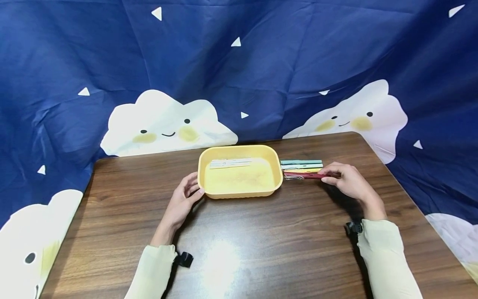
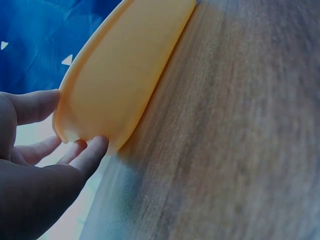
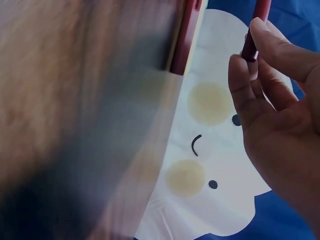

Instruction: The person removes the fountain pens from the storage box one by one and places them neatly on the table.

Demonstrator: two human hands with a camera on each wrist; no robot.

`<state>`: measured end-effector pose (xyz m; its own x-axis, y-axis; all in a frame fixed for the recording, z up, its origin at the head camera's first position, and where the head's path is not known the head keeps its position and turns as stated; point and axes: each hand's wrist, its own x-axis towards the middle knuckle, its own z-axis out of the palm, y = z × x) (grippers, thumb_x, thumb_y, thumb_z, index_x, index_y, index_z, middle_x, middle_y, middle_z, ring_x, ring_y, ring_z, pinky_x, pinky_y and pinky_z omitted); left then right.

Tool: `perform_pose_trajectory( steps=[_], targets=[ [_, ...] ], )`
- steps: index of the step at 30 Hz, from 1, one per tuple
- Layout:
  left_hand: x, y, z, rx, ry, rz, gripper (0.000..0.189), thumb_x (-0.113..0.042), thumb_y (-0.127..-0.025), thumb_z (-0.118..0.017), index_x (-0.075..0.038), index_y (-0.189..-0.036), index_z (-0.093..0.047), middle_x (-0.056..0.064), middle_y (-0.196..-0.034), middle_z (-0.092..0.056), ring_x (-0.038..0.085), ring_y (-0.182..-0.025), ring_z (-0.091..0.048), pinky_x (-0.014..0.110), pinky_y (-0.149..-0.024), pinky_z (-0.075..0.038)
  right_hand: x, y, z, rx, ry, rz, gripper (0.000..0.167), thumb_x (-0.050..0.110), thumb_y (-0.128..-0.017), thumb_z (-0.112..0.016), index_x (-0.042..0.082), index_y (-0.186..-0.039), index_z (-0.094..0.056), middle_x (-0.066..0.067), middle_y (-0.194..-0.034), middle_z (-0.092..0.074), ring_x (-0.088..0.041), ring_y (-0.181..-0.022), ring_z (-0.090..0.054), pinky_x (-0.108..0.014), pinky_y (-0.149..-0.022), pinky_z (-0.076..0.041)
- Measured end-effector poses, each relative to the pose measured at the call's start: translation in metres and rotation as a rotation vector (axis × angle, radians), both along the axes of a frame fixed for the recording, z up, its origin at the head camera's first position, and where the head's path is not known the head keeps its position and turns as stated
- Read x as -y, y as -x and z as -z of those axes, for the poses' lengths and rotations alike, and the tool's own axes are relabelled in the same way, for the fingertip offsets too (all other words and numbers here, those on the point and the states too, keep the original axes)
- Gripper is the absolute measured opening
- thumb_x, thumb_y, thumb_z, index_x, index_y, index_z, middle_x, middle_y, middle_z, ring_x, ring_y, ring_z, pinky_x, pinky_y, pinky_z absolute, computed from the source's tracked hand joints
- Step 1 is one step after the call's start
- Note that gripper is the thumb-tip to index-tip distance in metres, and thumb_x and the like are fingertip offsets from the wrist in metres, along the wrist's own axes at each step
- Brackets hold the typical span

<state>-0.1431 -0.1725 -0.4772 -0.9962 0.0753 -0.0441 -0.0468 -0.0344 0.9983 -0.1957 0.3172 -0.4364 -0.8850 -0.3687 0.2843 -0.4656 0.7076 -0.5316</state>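
A yellow plastic basket (image 1: 239, 194) stands near the far middle of the table, with white pens (image 1: 230, 163) lying inside along its back. My left hand (image 1: 184, 200) touches the basket's left end from outside, thumb at the front corner. In the left wrist view, the fingertips rest against the rim and outer wall of the basket (image 2: 120, 75). To the basket's right, my right hand (image 1: 347, 180) pinches a dark red pen (image 3: 250, 47) by its end between thumb and fingers. Beside it lie a teal pen (image 1: 301, 162), a pale pen (image 1: 302, 166) and a yellow pen (image 1: 303, 170). Another dark red pen (image 3: 186, 45) shows in the right wrist view.
The brown wooden table (image 1: 269, 245) reflects a bright glare near its front. Behind it hangs a blue cloth (image 1: 261, 74) printed with white clouds and small triangles. Black straps (image 1: 184, 259) sit at both wrists.
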Motion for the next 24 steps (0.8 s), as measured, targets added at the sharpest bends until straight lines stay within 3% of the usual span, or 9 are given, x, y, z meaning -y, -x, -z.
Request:
perform_pose_trajectory(
  steps=[9,17,24],
  targets=[
    [0.0,0.0,0.001,0.007,0.011,0.0,0.058,0.0,-0.098,-0.063,-0.002,-0.151,-0.04,0.022,-0.143,-0.049,0.035,-0.13,-0.05,0.019,-0.093,-0.047,-0.008,0.002,0.008,0.071,-0.038,0.013,0.013,-0.001,-0.084,-0.08,0.005,-0.096,-0.077,-0.009,-0.097,-0.074,-0.023,-0.088,-0.064,-0.025,-0.075,-0.047],
    [0.0,0.0,0.0,0.007,0.021,-0.002,0.058,0.001,-0.097,-0.064,-0.003,-0.15,-0.041,0.021,-0.143,-0.049,0.034,-0.13,-0.05,0.02,-0.093,-0.047,-0.009,0.011,0.013,0.156,-0.092,0.004,0.012,0.001,-0.087,-0.078,0.002,-0.099,-0.077,-0.016,-0.102,-0.073,-0.036,-0.1,-0.064,-0.052,-0.088,-0.048],
    [0.001,0.0,0.001,0.006,0.027,0.001,0.058,0.0,-0.098,-0.063,-0.003,-0.151,-0.04,0.021,-0.144,-0.049,0.034,-0.13,-0.05,0.019,-0.093,-0.047,-0.007,0.017,0.014,0.202,-0.121,0.018,0.014,0.0,-0.088,-0.076,-0.002,-0.101,-0.076,-0.022,-0.105,-0.071,-0.041,-0.102,-0.062,-0.058,-0.09,-0.047]
  ],
)
